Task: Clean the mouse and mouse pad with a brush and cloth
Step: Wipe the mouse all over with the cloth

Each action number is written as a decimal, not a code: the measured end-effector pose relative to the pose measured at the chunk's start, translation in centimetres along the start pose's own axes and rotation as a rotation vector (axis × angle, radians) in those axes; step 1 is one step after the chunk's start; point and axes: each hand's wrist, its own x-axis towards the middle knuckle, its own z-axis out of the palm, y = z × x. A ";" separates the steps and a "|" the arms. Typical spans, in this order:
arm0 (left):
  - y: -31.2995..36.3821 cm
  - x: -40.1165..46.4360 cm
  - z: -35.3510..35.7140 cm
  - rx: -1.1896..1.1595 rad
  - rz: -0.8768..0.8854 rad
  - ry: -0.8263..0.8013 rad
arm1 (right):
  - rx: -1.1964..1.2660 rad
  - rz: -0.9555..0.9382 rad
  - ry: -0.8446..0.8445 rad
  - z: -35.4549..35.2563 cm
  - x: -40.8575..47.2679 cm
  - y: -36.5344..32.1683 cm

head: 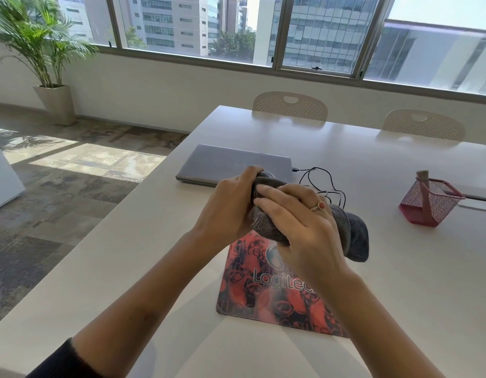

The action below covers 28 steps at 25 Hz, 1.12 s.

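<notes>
Both hands are raised above the red and black mouse pad (266, 293), which lies flat on the white table. My left hand (228, 211) grips the mouse (267, 174), of which only a small grey tip shows above a grey cloth (353, 236). My right hand (299, 225) holds the cloth wrapped over the mouse, fingers pressed on it. The cloth's loose end hangs to the right. The mouse cable (322, 184) runs back toward the laptop. A brush (424, 195) with a pink handle stands in the red mesh holder (438, 205).
A shut grey laptop (231, 163) lies behind the hands. The table's left edge (143, 203) runs diagonally, with floor beyond it. Two beige chairs (289, 106) stand at the far side. A potted palm (45, 64) stands in the far left corner.
</notes>
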 end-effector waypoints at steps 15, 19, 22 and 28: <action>0.2 0.5 -0.1 0.096 -0.032 -0.003 | -0.026 0.021 0.015 -0.5 -0.7 0.1; 0.4 0.1 0.1 0.027 -0.027 -0.038 | -0.028 0.033 0.043 0.0 0.4 -0.2; -0.1 0.2 -0.2 0.098 -0.046 0.016 | -0.037 -0.007 0.016 -0.2 -0.9 -0.1; 0.2 -0.4 0.4 0.047 -0.065 -0.030 | -0.076 0.094 -0.016 -0.4 1.1 -1.0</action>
